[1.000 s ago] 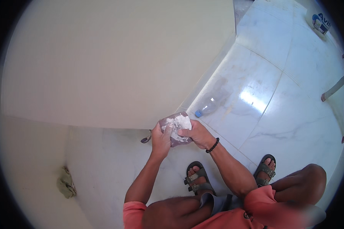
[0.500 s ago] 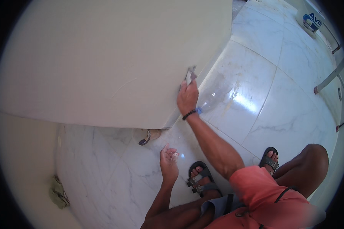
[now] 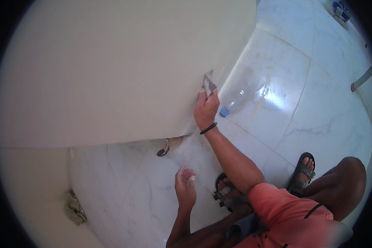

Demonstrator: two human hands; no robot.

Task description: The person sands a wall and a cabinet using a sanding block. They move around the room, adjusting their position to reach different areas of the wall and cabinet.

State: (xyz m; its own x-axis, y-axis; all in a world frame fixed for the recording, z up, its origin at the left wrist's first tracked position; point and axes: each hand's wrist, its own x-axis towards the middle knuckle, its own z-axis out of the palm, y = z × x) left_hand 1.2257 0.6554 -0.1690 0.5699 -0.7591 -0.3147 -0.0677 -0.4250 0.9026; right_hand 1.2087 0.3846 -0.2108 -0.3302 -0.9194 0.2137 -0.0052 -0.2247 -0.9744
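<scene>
My right hand (image 3: 206, 110), with a black braided bracelet at the wrist, pinches a folded piece of sandpaper (image 3: 209, 84). The sandpaper, whitish with a brownish side, lies against the cream wall (image 3: 124, 74) near its right-hand lower edge. Lower down, my left hand (image 3: 186, 190) hovers over the marble floor with nothing in it. Its fingers are loosely curled and apart, and whitish dust coats the thumb. Just right of my right hand, a clear plastic bottle (image 3: 240, 100) with a blue cap lies on the floor.
White marble tiles (image 3: 301, 124) run along the wall's foot. A dark curved object (image 3: 163, 149) pokes out beneath its lower edge. A crumpled green cloth (image 3: 73, 210) lies at left. A white and blue bucket (image 3: 340, 12) and a metal leg (image 3: 363, 79) stand at right.
The view has shifted, so the wall's lower edge sits lower and the bottle's cap shows fully. My right hand keeps the sandpaper at the wall edge, its angle slightly changed. My left hand stays raised.
</scene>
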